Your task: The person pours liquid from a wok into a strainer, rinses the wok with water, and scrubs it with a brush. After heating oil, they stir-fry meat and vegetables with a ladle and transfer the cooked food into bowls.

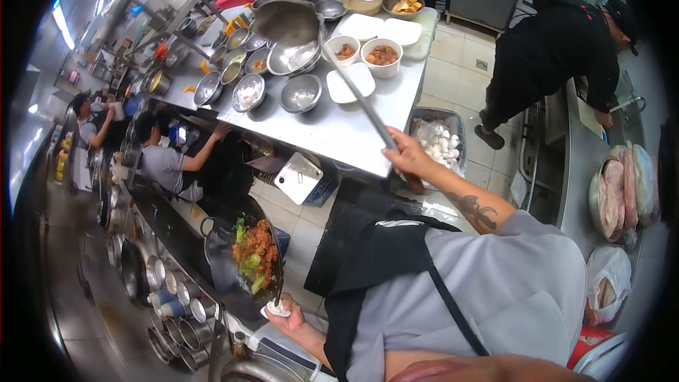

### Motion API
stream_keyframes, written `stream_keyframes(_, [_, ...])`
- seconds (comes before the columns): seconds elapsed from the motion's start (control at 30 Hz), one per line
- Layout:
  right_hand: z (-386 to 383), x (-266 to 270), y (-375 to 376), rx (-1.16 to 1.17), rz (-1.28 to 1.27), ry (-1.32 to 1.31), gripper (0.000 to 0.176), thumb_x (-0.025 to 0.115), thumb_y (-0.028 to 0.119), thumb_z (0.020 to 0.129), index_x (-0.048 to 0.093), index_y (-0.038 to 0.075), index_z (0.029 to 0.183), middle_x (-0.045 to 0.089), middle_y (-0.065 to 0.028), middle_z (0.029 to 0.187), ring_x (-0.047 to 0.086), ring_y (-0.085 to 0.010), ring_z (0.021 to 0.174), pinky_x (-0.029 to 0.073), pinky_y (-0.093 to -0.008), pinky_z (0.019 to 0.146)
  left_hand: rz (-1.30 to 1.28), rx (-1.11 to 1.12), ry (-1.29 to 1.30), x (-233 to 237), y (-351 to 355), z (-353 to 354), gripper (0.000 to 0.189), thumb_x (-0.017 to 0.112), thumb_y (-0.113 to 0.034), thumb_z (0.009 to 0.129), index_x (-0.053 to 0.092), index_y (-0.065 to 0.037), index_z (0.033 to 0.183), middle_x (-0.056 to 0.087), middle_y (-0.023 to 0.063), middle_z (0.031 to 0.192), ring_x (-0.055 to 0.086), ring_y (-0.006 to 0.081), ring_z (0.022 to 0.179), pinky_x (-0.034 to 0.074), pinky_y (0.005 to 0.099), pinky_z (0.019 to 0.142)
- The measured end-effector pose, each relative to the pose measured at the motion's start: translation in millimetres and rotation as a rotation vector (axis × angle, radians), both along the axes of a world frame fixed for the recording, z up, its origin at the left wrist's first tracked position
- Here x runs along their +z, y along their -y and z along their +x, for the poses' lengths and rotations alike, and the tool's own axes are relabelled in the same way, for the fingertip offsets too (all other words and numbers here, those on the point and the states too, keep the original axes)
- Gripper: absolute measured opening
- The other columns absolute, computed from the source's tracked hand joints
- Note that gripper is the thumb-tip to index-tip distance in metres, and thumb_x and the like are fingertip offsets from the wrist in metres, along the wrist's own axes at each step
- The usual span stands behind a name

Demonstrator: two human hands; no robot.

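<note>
My right hand (404, 153) is closed around the long handle of a metal ladle (286, 22), its big bowl raised over the steel table. Below at left, my left hand (290, 317) grips the edge of a dark wok (221, 258) through a folded white cloth (274, 309). Reddish-brown pieces and green vegetables (256, 255) lie in the tilted wok. Near the ladle bowl are a wide metal bowl (290, 64) and two white tubs of brown food (382, 55). A white square dish (351, 83) lies beside them, under the ladle's handle.
The steel table (332, 134) bears several metal bowls and white dishes. A lined crate of white pieces (438, 138) stands by its end. A person in black (552, 64) bends at the right-hand counter; others work at left and beyond the table. Metal pots (191, 332) line the lower left.
</note>
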State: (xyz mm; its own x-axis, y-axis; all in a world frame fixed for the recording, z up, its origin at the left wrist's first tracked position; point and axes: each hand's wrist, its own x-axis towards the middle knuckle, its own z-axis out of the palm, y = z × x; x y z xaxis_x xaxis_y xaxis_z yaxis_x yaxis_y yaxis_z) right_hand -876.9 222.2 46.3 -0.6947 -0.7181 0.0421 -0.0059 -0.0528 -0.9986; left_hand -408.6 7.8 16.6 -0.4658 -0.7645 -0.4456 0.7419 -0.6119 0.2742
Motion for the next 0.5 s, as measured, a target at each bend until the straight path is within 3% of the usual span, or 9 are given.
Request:
stream_keyframes(0.07, [16.8,-4.4,21.5,0.128,0.053,0.001,0.054,0.058,0.013,0.089,0.036,0.001,0.137,0.055,-0.0014,0.072,0.051,-0.0062,0.052,0.043,-0.0209,0.048,0.004,0.017,0.015,3.6,-1.7,-1.8,0.016,0.052,-0.016,0.081,0.057,-0.006,0.092,0.058,0.0058,0.079,0.053,0.0201,0.069,0.038,0.0264,0.040])
stream_keyframes(0.17, [37.9,-29.9,59.7,0.194,-0.153,-0.434,0.048,0.057,0.013,0.089,0.041,0.003,0.133,0.063,-0.0069,0.085,0.057,-0.0122,0.069,0.047,-0.0271,0.066,-0.001,0.034,0.007,7.6,-10.5,-5.4,0.015,0.052,-0.016,0.080,0.057,-0.006,0.090,0.057,0.0056,0.077,0.053,0.0197,0.068,0.038,0.0265,0.039])
stream_keyframes(0.27, [54.1,-15.1,69.8,0.498,0.103,-0.367,0.049,0.055,0.008,0.085,0.040,0.003,0.131,0.060,-0.0166,0.088,0.061,-0.0249,0.074,0.047,-0.0350,0.069,-0.028,0.048,0.027,-4.3,-12.4,2.3,0.013,0.051,-0.016,0.080,0.057,-0.006,0.088,0.058,0.0056,0.077,0.054,0.0202,0.066,0.037,0.0269,0.038])
stream_keyframes(0.37, [70.3,-22.8,80.8,0.594,-0.027,-0.435,0.050,0.055,0.010,0.083,0.040,0.004,0.131,0.058,-0.0196,0.081,0.060,-0.0335,0.069,0.048,-0.0372,0.065,0.018,0.091,0.055,1.6,-20.4,-0.2,0.017,0.051,-0.016,0.080,0.056,-0.005,0.091,0.057,0.0067,0.080,0.054,0.0200,0.067,0.036,0.0274,0.039])
stream_keyframes(0.5, [83.2,-47.9,96.5,0.784,-0.059,-0.394,0.053,0.056,0.011,0.084,0.040,0.008,0.134,0.058,-0.0191,0.077,0.059,-0.0334,0.065,0.047,-0.0386,0.061,0.004,0.152,0.046,6.2,-33.0,3.5,0.018,0.050,-0.016,0.080,0.056,-0.004,0.092,0.058,0.0076,0.081,0.054,0.0196,0.069,0.036,0.0276,0.040])
